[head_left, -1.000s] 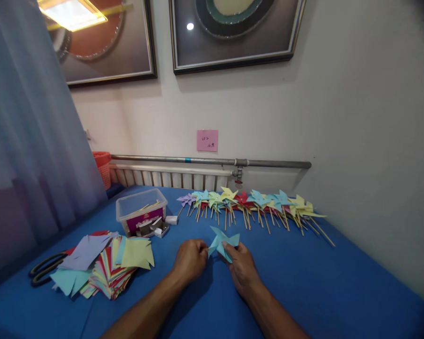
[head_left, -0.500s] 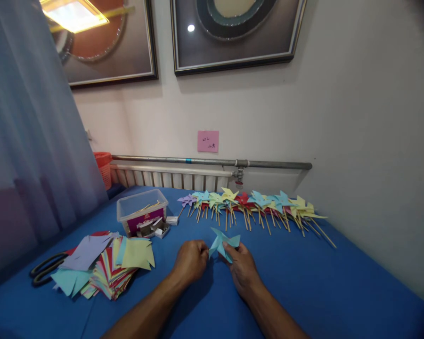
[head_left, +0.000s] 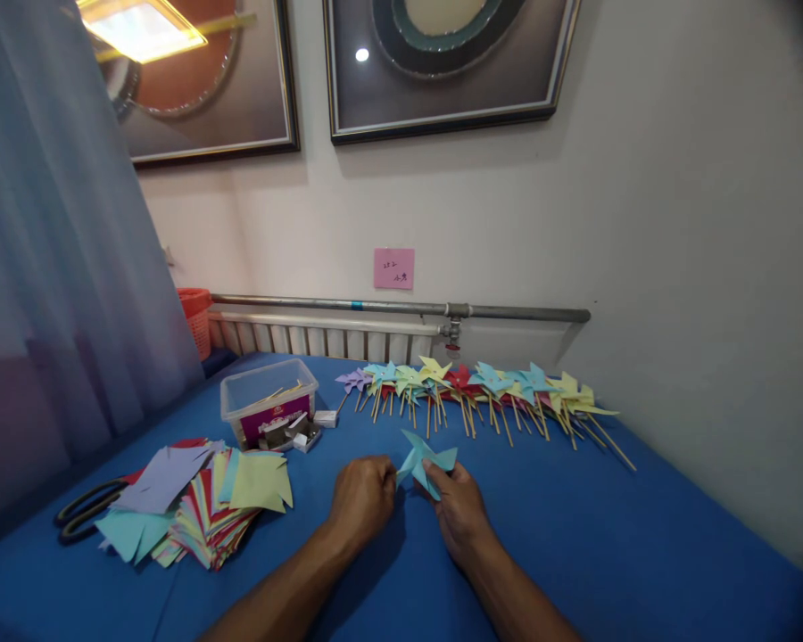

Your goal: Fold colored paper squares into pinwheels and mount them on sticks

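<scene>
My left hand (head_left: pixel 361 497) and my right hand (head_left: pixel 460 513) meet over the blue table (head_left: pixel 642 544), both gripping a light-blue paper pinwheel (head_left: pixel 426 462) between their fingertips. The pinwheel's folded points stick up above the fingers. Whether a stick is attached to it is hidden by the hands. Beyond them, near the wall, lies a row of finished pinwheels on wooden sticks (head_left: pixel 482 392), in purple, blue, yellow and red.
A fanned stack of cut coloured paper (head_left: pixel 201 504) lies at the left, with black scissors (head_left: pixel 84 510) beside it. A clear plastic box (head_left: pixel 268 401) and small white boxes (head_left: pixel 301 434) sit behind the stack. A radiator (head_left: pixel 321 337), pipe and curtain border the table.
Both hands and the pinwheel stay almost where they were; the view has shifted very slightly.
</scene>
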### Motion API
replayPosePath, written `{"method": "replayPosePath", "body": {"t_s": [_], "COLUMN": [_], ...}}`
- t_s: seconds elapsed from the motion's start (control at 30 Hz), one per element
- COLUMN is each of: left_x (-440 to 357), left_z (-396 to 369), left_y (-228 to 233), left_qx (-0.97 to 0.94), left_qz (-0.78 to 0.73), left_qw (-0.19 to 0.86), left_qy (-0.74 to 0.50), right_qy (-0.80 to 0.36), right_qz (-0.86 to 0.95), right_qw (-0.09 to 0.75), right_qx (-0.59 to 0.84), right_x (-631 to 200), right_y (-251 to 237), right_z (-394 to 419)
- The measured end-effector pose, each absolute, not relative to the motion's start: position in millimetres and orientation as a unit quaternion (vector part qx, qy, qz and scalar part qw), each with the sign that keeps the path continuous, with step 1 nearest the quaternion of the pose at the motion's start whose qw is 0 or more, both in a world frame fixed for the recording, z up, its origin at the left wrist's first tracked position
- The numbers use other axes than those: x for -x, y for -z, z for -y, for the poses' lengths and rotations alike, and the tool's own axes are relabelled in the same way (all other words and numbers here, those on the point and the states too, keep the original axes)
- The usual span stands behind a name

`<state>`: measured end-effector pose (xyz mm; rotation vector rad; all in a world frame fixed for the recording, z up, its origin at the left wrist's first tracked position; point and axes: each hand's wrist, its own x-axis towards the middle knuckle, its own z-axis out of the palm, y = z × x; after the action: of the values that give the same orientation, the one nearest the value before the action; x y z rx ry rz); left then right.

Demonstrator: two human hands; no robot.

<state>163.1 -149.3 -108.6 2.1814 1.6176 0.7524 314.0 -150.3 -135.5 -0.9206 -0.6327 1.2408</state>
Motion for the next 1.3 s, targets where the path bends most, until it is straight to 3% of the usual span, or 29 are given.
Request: {"method": "replayPosePath", "body": {"t_s": [1.3], "left_x": [-161.9], "left_z": [149.8], "left_y": [101.5], "left_qx": [-0.757], "left_qz": [-0.589], "left_qw": [0.161], "left_qy": [-0.231], "right_qy": [-0.574], "right_qz": [0.286], "right_qw": [0.66], "right_qx": [0.393], "right_x": [-314.1], "right_y": [135.9], "right_z": [150.1]}}
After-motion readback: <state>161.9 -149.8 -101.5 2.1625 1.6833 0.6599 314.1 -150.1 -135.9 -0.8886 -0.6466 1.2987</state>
